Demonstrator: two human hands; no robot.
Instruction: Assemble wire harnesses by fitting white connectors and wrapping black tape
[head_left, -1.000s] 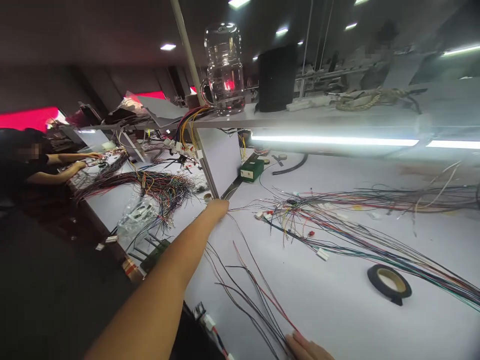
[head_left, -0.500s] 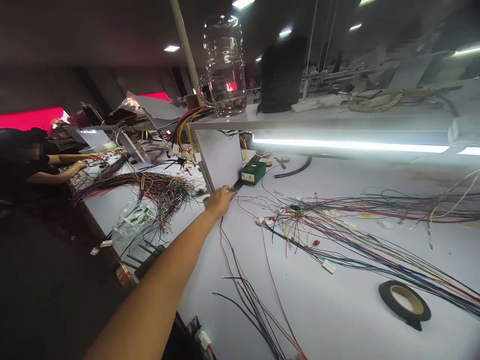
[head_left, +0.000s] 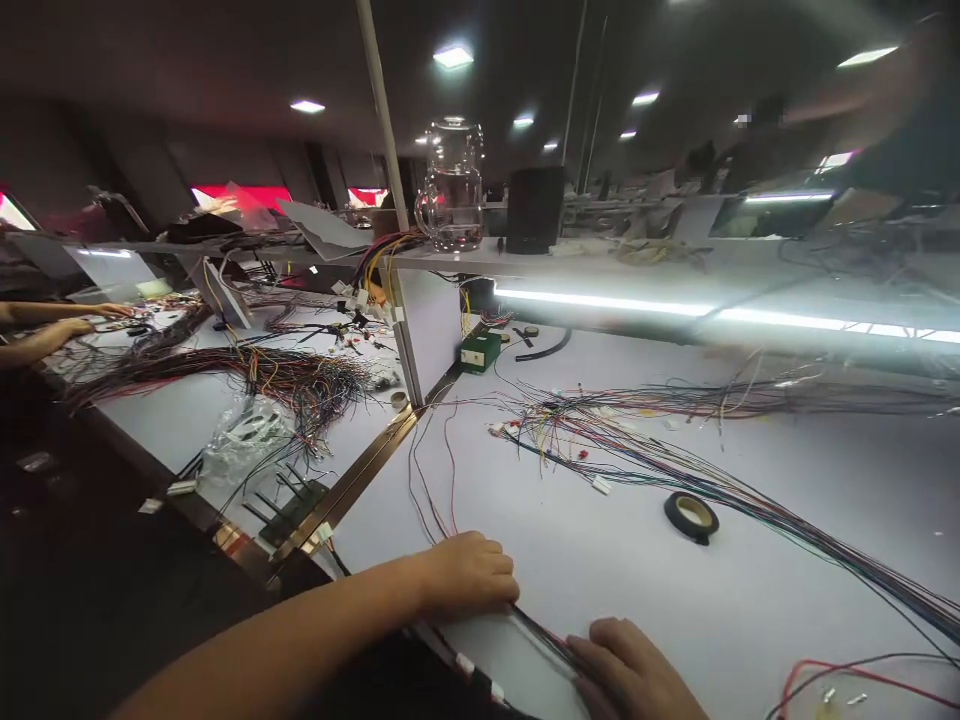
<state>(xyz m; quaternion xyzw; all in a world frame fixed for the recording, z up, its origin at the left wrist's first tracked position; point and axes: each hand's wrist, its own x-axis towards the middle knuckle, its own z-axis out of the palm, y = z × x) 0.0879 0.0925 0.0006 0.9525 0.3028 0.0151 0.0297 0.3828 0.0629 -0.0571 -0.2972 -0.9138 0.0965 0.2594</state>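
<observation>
My left hand [head_left: 469, 573] rests near the front edge of the white table [head_left: 750, 560], fingers curled down over a thin bundle of black and red wires [head_left: 431, 480]. Those wires run from the hand up toward the metal divider strip [head_left: 360, 475]. My right hand [head_left: 634, 670] lies at the bottom edge, fingers closed on the same bundle where it ends in small white connectors [head_left: 469, 668]. The two hands are a hand's width apart.
A roll of black tape [head_left: 691, 515] lies to the right. A big multicoloured wire harness [head_left: 675, 460] spreads across the table. A green box [head_left: 481, 350] sits at the back, a glass jug [head_left: 452, 190] on the shelf. Another person's arms [head_left: 45, 325] work at far left.
My left arm has pulled back from the far divider to the table's front edge, drawing the thin wires with it. My right hand has come up into view. The head has tilted up.
</observation>
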